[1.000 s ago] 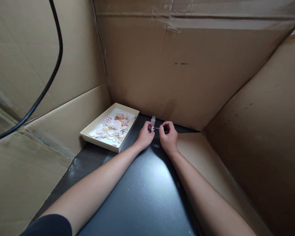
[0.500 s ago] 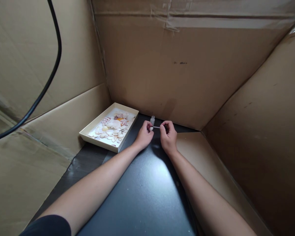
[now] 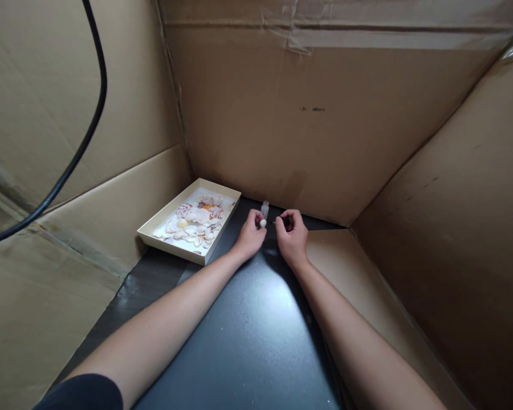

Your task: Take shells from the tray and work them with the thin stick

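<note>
My left hand (image 3: 251, 234) pinches a small white rounded piece (image 3: 263, 223), maybe a shell, between thumb and fingers. Facing it across a narrow gap, my right hand (image 3: 293, 236) is closed around a thin stick-like tool. Only the tool's dark tip (image 3: 273, 222) shows, pointing left toward the white piece without touching it; my fingers hide the rest. Just behind my left fingertips stands a small clear bottle (image 3: 265, 208). To the left of that hand, a shallow cream tray (image 3: 175, 249) holds many shells (image 3: 192, 219), mostly white, some striped reddish or orange.
Cardboard walls (image 3: 256, 114) enclose the dark table (image 3: 248, 324) at the back and both sides. A flat cardboard piece (image 3: 342, 256) lies under my right forearm. A black cable (image 3: 100, 85) hangs at the upper left.
A pale thin stick bridged the two hands before; now a gap separates them and only a dark tip shows at my right fingers. The white piece has turned into fuller view.
</note>
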Available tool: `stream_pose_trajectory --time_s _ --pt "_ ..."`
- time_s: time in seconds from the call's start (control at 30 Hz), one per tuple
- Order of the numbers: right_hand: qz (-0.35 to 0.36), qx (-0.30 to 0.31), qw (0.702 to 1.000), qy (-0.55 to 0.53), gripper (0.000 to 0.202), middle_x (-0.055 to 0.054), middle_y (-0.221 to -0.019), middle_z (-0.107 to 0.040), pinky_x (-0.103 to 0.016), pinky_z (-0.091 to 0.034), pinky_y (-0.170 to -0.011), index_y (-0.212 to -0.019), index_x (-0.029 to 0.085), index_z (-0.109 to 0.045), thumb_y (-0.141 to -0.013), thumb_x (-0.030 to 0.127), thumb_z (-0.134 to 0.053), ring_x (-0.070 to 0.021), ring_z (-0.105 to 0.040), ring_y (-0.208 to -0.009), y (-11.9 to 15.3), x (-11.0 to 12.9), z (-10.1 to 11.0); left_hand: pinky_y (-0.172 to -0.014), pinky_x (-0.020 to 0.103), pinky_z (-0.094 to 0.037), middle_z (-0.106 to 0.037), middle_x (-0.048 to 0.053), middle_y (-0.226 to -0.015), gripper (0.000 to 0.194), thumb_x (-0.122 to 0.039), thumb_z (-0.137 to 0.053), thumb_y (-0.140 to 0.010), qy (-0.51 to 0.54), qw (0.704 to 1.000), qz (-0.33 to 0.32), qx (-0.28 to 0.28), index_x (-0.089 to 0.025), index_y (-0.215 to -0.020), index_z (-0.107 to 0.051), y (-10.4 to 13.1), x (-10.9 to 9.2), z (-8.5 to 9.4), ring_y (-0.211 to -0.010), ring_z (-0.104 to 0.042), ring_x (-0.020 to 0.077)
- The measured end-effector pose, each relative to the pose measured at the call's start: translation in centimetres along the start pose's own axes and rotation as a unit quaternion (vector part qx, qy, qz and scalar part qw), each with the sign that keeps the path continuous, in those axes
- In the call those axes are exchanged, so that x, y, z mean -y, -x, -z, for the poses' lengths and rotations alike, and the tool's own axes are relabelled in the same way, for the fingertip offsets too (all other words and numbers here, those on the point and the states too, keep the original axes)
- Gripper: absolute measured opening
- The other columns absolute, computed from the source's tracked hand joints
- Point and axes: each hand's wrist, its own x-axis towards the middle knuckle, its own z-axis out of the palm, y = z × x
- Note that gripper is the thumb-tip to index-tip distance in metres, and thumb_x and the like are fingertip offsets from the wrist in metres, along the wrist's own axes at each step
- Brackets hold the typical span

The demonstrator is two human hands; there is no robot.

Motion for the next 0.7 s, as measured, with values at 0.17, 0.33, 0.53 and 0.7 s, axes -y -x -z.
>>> stream_pose_trajectory --time_s 0.17,0.33,0.53,0.7 --pt "0.007 0.016 1.0 0.011 0.012 0.003 -0.069 -0.049 -0.023 -0.035 -0.057 -0.082 0.02 -0.05 -0.083 0.032 -0.049 -0.0109 -0.042 -0.058 0.0 0.1 0.0 -0.064 0.019 -0.035 -0.042 -0.005 -0.077 0.025 0.002 -0.046 -0.071 0.009 1.0 0.007 0.003 -0.019 -0.083 -0.04 0.1 -0.2 -0.1 -0.069 -0.042 0.0079" --pt "0.001 0.005 0.999 0.034 0.012 0.004 -0.071 -0.05 -0.023 -0.035 -0.056 -0.086 0.02 -0.052 -0.082 0.031 -0.052 -0.0107 -0.042 -0.058 0.0 0.1 0.0 -0.064 0.019 -0.035 -0.042 -0.005 -0.076 0.024 -0.001 -0.047 -0.072 0.013 1.0 -0.001 0.015 -0.019 -0.084 -0.04 0.1 0.0 0.0 -0.068 -0.042 0.0079" --pt "0.021 0.062 0.997 0.045 0.022 -0.001 -0.082 -0.06 -0.025 -0.041 -0.066 -0.092 0.02 -0.057 -0.09 0.037 -0.043 -0.014 -0.052 -0.069 0.2 0.1 -0.1 -0.064 0.019 -0.037 -0.044 -0.004 -0.075 0.017 -0.011 -0.055 -0.076 -0.005 0.999 -0.033 0.014 -0.019 -0.084 -0.041 0.6 -0.2 -0.2 -0.067 -0.043 0.0078" --pt "0.029 0.108 0.992 0.057 0.028 -0.004 -0.089 -0.062 -0.028 -0.041 -0.076 -0.093 0.02 -0.06 -0.093 0.037 -0.038 -0.0172 -0.057 -0.083 0.3 -0.3 -0.2 -0.065 0.02 -0.04 -0.054 -0.001 -0.08 0.013 -0.016 -0.052 -0.082 -0.052 0.995 -0.073 0.053 -0.018 -0.093 -0.047 1.7 -1.1 -0.5 -0.069 -0.05 0.0096"
